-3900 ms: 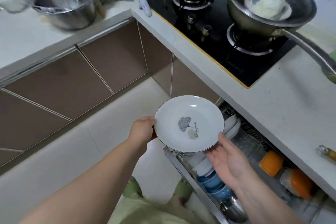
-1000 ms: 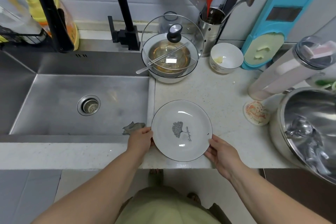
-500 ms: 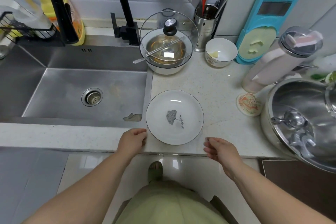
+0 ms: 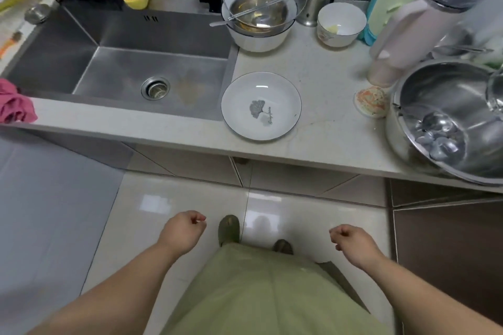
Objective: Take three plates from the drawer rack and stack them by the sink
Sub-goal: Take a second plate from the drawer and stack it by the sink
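Observation:
One white plate (image 4: pixel 261 106) with a grey leaf print and a dark rim lies flat on the pale counter (image 4: pixel 321 81), right beside the steel sink (image 4: pixel 136 62). No other plate rests on it. My left hand (image 4: pixel 182 231) hangs over the floor well below the counter edge, fingers loosely curled and holding nothing. My right hand (image 4: pixel 351 243) is likewise low over the floor tiles, curled and holding nothing. The drawer rack is out of view.
A white bowl with a glass lid (image 4: pixel 258 16) stands behind the plate, a small white bowl (image 4: pixel 340 24) to its right. A large steel basin (image 4: pixel 451 119) overhangs the counter's right end. A pink cloth (image 4: pixel 15 103) lies at the far left. Brown cabinets (image 4: pixel 446 247) are low right.
Both hands let go of the plate on the counter and dropped back down over the floor. My view pulled away from the counter, and the plate stays by the sink.

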